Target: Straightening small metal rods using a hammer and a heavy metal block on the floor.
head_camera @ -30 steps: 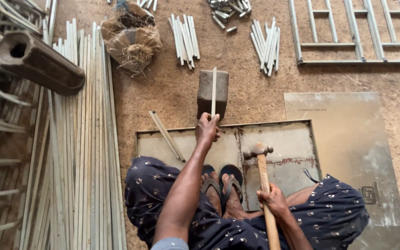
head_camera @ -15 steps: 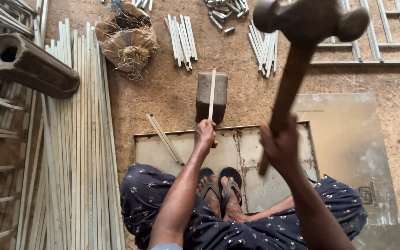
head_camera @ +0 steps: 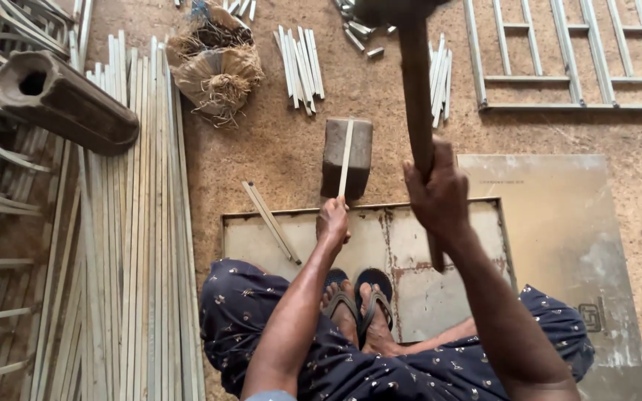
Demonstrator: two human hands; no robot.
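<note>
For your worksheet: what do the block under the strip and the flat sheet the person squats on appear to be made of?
Block: probably iron or steel, dark grey, dull, solid-looking. Sheet: likely metal, pale with rust-brown streaks and a thin raised rim. Strip held by the left hand: looks like pale, thin light metal; uncertain.

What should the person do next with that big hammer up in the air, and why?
Probably swing the hammer down onto the thin strip. The right hand holds the handle raised high, head out of view. The left hand steadies the strip flat on the metal block, so fingers should stay clear of the block.
</note>
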